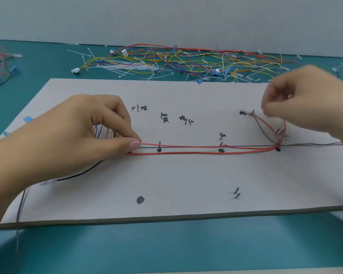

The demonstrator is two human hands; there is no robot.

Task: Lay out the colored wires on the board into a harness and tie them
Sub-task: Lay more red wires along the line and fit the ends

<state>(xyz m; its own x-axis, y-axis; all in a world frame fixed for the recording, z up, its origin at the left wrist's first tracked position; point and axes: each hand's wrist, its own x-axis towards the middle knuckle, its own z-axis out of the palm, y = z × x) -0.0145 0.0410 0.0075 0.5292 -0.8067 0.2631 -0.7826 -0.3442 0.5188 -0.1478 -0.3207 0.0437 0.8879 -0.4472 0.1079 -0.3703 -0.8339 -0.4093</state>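
Two red wires (186,153) are stretched along the middle of the board (186,184), past upright pegs (159,143) that fix the harness route. Their left ends are pinched in the left hand (77,135), whose thumb and fingers (115,115) are closed tight on them, seemingly so that the run is kept taut while its far end is dressed. At the right the red wires are bent upward around a cluster of pegs, together with a grey wire (262,128), towards the right hand (305,101). That hand is held above the board's far right corner with its fingers curled close together. It is blurred, so it cannot be told whether a wire is pinched there or only approached. Further strands and a black wire (81,175) are largely hidden beneath the left hand and forearm. The handwritten labels (164,120) beside the pegs are too small to be read with confidence. A tangle of loose wires (176,62) is left behind the board on the table (166,244), and no tie is seen on the routed bundle.
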